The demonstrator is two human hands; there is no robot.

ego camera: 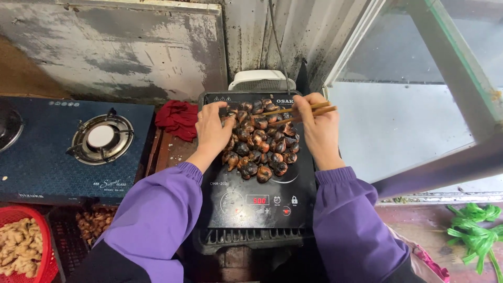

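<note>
Landmark: the black induction cooker (257,207) in the middle of the view; all places below are given from it.
Snails: a heap of dark, glossy snails (262,139) lies direct on the glass top of the cooker, on its far half, above the control panel with the red lit display.
Left hand: the left hand (212,128) rests on the left edge of the heap, palm down, with fingertips touching the snails at the far left. The fingers are bent and a little apart; if they pinch one snail I cannot tell.
Right hand: the right hand (319,128) is over the right edge of the heap. Its fingers are closed around a pair of wooden chopsticks (293,112).
Chopsticks: they point to the left, across the far part of the heap, with the tips close together among the snails. If a snail is between the tips is not clear.
Sleeves: both arms wear purple sleeves (157,215), coming from the near side of the cooker.
Left of the cooker: a crumpled red cloth (178,119) just beside the far left corner; further left a blue gas stove (68,147) with a round burner.
Near left: a red basket (46,251) with pale pieces of food.
Behind: a white appliance (262,80), touching the back edge or almost.
Right: a window frame (456,78); at the near right, well apart, green strips (474,230).
</note>
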